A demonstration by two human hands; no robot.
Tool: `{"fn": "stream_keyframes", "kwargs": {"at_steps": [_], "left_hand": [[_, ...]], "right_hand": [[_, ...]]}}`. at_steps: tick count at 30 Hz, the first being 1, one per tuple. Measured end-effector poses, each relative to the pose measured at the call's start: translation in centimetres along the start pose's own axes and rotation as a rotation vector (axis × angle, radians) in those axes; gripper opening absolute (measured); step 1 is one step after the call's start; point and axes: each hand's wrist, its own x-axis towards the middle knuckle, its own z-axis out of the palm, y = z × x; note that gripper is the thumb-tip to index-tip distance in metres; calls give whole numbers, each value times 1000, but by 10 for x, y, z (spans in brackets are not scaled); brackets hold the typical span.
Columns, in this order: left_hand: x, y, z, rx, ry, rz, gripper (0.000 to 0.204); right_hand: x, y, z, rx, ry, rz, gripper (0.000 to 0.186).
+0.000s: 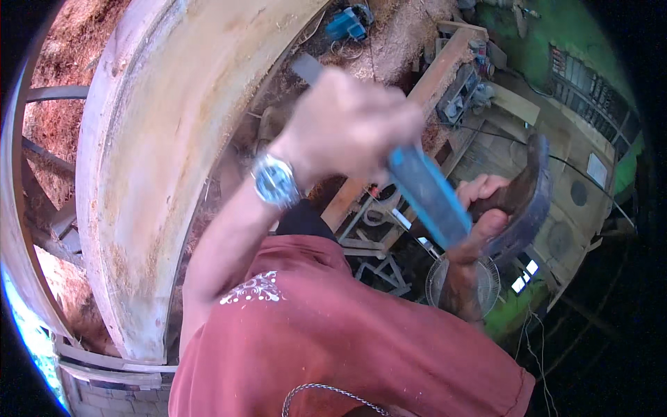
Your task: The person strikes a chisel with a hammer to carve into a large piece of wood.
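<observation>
My left hand (347,125), a wristwatch on its wrist, is raised in the middle of the view and blurred by motion. It is closed round a long flat tool (427,191) with a dark face and bright blue edges; a grey flat end sticks out past the fist at the upper left. To the right, my right hand (489,224) grips a dark, curved tool (531,191) between thumb and fingers, its outer edge thick and greyish. The blue-edged tool's lower end overlaps the right hand in the picture; whether they touch, I cannot tell.
A large curved wooden panel (174,139) fills the left side. Sawdust (410,35) lies around a blue power tool (347,24) at the top. A wooden plank (441,62), a round wire grille (488,278) and a workbench (577,156) are on the right.
</observation>
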Motion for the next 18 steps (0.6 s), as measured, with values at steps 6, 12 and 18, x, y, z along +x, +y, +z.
{"fn": "stream_keyframes", "kwargs": {"at_steps": [6, 12, 18], "left_hand": [[4, 5, 23, 174, -105, -134, 21], [10, -4, 38, 378, -112, -216, 25], [13, -15, 67, 519, -66, -191, 23]], "right_hand": [[-10, 47, -29, 8, 94, 234, 52], [-5, 115, -52, -19, -287, 527, 37], [3, 153, -78, -122, -677, 706, 34]]}}
